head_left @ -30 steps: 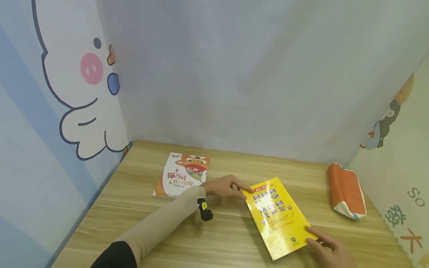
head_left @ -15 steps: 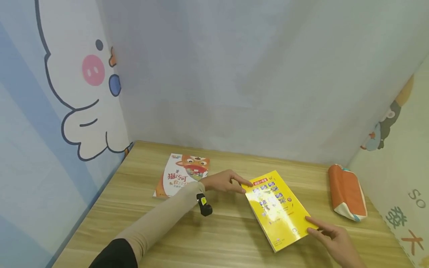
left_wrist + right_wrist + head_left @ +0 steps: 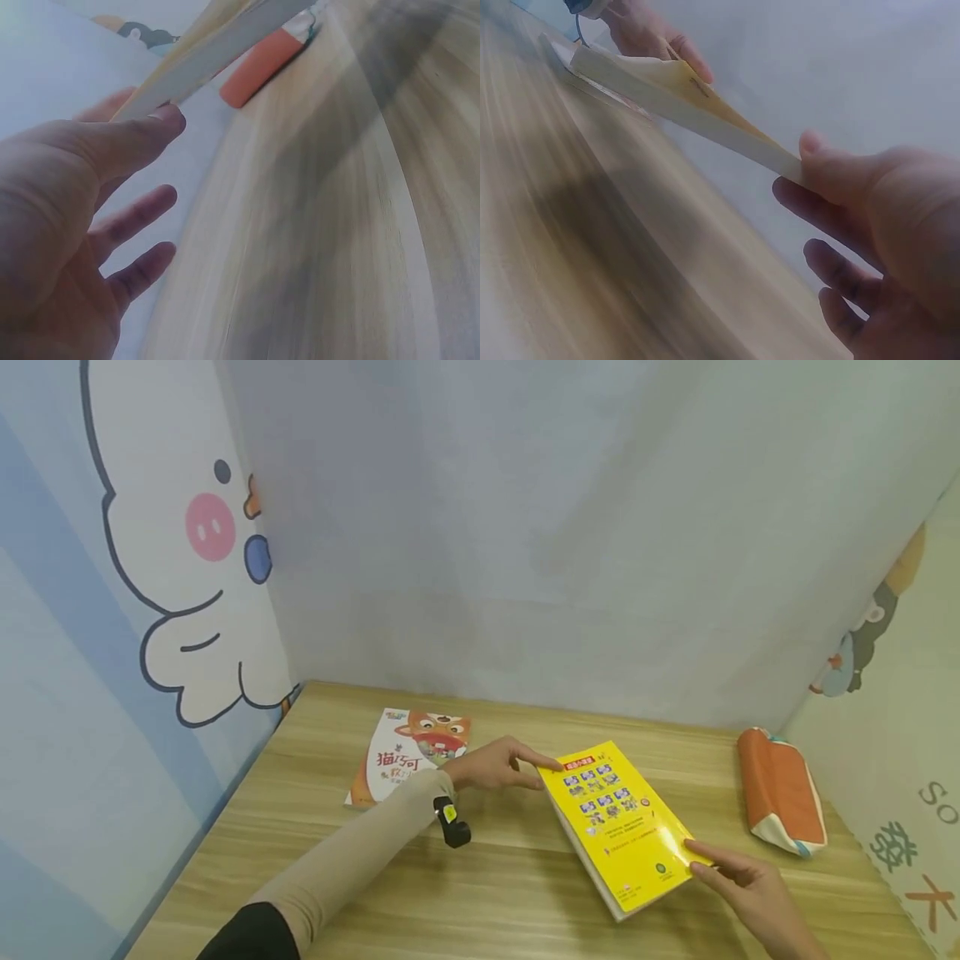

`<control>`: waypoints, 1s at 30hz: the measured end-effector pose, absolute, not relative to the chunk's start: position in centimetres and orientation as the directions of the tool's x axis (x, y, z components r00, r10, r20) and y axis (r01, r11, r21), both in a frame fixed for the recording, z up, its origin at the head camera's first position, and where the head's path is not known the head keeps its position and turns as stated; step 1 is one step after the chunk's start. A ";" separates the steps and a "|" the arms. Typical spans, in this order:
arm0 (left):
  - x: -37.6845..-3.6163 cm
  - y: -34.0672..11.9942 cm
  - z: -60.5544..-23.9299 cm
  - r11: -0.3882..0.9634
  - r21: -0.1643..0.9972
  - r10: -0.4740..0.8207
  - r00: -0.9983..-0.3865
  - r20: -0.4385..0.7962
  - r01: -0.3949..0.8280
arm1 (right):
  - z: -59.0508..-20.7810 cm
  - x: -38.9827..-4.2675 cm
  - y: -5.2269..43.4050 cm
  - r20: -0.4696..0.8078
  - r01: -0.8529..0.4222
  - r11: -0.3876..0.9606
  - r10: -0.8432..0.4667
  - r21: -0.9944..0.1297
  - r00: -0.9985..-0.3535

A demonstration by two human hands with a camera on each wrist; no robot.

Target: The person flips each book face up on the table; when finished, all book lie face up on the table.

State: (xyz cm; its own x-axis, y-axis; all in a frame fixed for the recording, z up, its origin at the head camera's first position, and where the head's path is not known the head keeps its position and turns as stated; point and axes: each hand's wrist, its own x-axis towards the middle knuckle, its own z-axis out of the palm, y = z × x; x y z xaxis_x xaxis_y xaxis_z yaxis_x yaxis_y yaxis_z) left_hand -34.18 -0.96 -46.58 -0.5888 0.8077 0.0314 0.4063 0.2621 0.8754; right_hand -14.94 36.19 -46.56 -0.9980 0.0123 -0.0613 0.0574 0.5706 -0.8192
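Observation:
A yellow book (image 3: 617, 820) is held tilted just above the wooden table (image 3: 480, 893), with one hand at each end. My left hand (image 3: 538, 772) pinches its far left corner; in the left wrist view the thumb (image 3: 154, 127) lies against the book's page edge (image 3: 217, 45). My right hand (image 3: 697, 856) holds the near right corner. In the right wrist view the thumb (image 3: 817, 161) rests on that corner of the book (image 3: 675, 101), with the other fingers spread beneath it.
A white and orange picture book (image 3: 411, 757) lies flat at the back left, beside my left wrist. An orange pouch (image 3: 778, 790) lies at the back right by the wall. Cartoon-printed panels close the table on three sides.
The yellow book has shifted a little away from me and turned slightly, its near end raised off the table. Both hands moved along with it and kept their hold.

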 end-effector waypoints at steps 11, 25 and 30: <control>-34.2 -1.0 -46.6 0.222 0.879 0.790 -0.606 0.091 0.421 | -46.0 -14.8 36.6 -0.032 0.008 0.499 -0.041 -0.867 -0.999; -34.3 -1.6 -46.1 0.221 0.876 0.790 -0.606 0.098 0.430 | -45.4 -15.0 36.1 0.205 -0.252 0.603 -0.146 -0.757 -0.968; -34.3 -1.7 -46.0 0.199 0.871 0.812 -0.574 0.110 0.449 | -45.3 -15.4 35.8 0.295 -0.307 0.626 -0.127 -0.717 -0.947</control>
